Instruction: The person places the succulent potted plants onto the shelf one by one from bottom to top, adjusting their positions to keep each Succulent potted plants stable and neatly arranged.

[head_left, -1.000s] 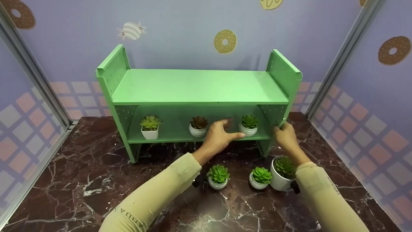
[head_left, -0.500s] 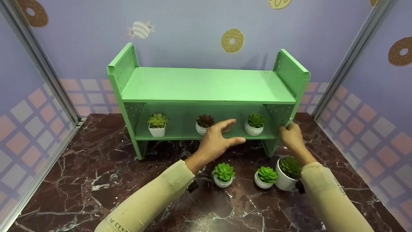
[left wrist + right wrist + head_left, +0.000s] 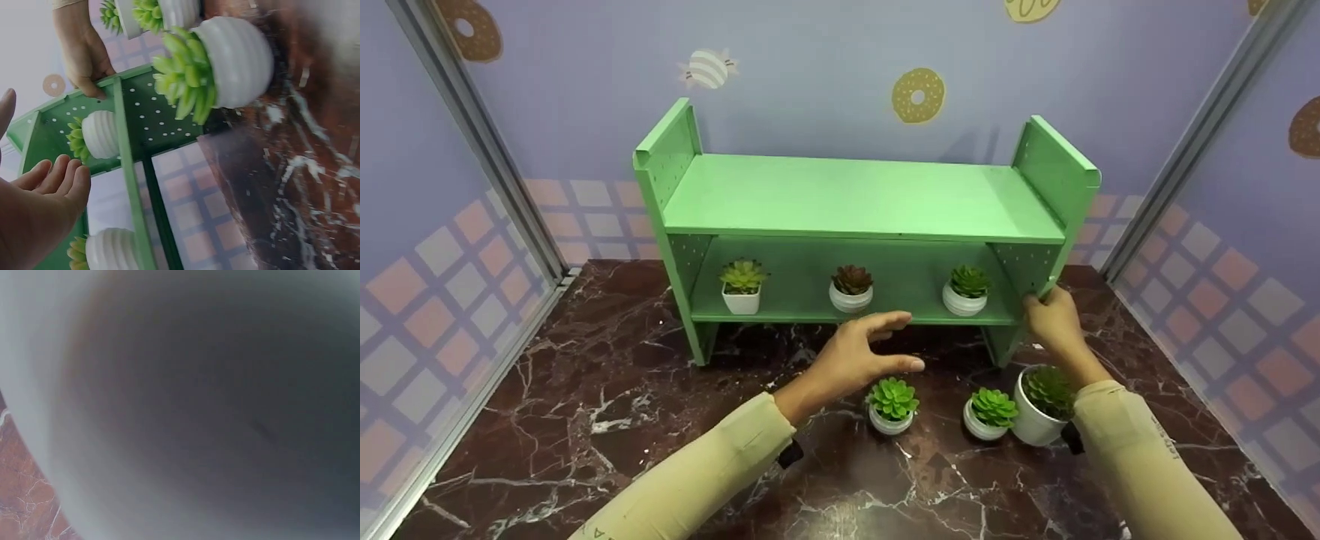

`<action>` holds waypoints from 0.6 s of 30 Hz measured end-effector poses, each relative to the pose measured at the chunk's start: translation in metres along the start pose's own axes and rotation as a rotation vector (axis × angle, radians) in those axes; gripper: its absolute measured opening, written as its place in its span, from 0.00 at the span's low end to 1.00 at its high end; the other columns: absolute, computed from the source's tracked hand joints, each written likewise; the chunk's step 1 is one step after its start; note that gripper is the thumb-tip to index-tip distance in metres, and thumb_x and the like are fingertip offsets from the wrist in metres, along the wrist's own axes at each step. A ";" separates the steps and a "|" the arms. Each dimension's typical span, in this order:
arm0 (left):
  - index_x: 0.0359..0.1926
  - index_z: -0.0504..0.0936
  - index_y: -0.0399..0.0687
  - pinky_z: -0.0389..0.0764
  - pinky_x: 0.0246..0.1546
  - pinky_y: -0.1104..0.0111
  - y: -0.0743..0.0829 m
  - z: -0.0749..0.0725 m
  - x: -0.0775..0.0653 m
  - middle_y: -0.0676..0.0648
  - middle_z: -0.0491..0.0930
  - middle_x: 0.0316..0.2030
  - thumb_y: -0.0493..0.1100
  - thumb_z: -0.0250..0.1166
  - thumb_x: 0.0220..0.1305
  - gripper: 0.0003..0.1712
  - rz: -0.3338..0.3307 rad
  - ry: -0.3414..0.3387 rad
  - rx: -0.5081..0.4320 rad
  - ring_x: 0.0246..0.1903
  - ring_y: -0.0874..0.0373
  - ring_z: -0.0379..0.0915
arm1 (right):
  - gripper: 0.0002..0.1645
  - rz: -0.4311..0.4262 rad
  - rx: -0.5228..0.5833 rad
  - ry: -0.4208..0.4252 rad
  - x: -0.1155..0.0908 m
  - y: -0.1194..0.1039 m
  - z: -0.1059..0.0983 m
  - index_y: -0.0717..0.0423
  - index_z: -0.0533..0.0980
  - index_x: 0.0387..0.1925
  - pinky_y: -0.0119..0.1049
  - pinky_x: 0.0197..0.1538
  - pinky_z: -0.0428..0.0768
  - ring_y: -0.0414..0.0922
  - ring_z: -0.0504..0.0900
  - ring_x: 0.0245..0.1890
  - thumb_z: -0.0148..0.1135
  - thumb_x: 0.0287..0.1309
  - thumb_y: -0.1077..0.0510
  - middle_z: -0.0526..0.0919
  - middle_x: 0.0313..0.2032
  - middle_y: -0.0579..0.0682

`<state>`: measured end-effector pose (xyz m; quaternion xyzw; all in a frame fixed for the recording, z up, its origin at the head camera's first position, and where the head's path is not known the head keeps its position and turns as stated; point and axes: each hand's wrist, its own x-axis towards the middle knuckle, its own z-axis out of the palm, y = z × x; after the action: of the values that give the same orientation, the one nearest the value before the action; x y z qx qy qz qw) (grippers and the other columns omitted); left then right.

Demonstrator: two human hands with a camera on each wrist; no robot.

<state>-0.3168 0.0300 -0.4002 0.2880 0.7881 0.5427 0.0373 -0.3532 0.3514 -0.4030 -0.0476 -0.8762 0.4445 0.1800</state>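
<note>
Small pot by the left hand: this round white pot (image 3: 891, 424), holding a bright green succulent (image 3: 893, 397), stands upright on the tabletop (image 3: 660, 465), before the rack; its round body gives no long axis to follow.
Second small pot: another ribbed white pot (image 3: 984, 427) to its right, also with a bright green succulent; it stands just beside the large pot, and whether they touch I cannot tell.
Large pot: a taller white pot (image 3: 1031, 426) with a darker succulent (image 3: 1048, 390), close to the right sleeve (image 3: 1117, 420).
Left hand: thumb and fingers spread wide apart, holding nothing; the hand (image 3: 851, 360) is the nearer one to the first pot, which lies on the person's side of the thumb, apart from the fingers.
Right hand: this hand (image 3: 1055, 319) grips the front edge of the rack's right side panel, fingers curled in; the right wrist view is too blurred to show them.
Green rack: the rack (image 3: 1065, 217) runs left to right beyond the pots.
Lower shelf: on this shelf (image 3: 907, 298), a square pot (image 3: 742, 303) at left, a round pot (image 3: 851, 300) with a reddish-brown succulent mid-shelf, and a round pot (image 3: 964, 303) with a green one at right.
Upper shelf: a flat green board (image 3: 855, 195) above them.
</note>
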 end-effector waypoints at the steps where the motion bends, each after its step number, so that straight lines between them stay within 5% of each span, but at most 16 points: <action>1: 0.66 0.75 0.49 0.70 0.59 0.61 -0.002 -0.001 -0.002 0.58 0.75 0.59 0.58 0.77 0.50 0.43 -0.004 -0.004 -0.004 0.60 0.54 0.70 | 0.14 -0.004 0.005 0.000 0.001 0.001 0.000 0.74 0.72 0.44 0.34 0.25 0.71 0.48 0.73 0.25 0.46 0.65 0.66 0.73 0.28 0.57; 18: 0.68 0.71 0.52 0.68 0.61 0.56 -0.037 -0.009 -0.025 0.56 0.73 0.62 0.53 0.78 0.49 0.46 -0.059 -0.102 -0.035 0.60 0.53 0.69 | 0.15 -0.008 -0.007 -0.001 0.001 0.002 -0.001 0.75 0.73 0.44 0.32 0.27 0.74 0.47 0.74 0.28 0.46 0.65 0.65 0.76 0.32 0.60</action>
<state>-0.3147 0.0011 -0.4351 0.2914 0.7837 0.5397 0.0984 -0.3535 0.3534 -0.4039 -0.0447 -0.8781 0.4407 0.1809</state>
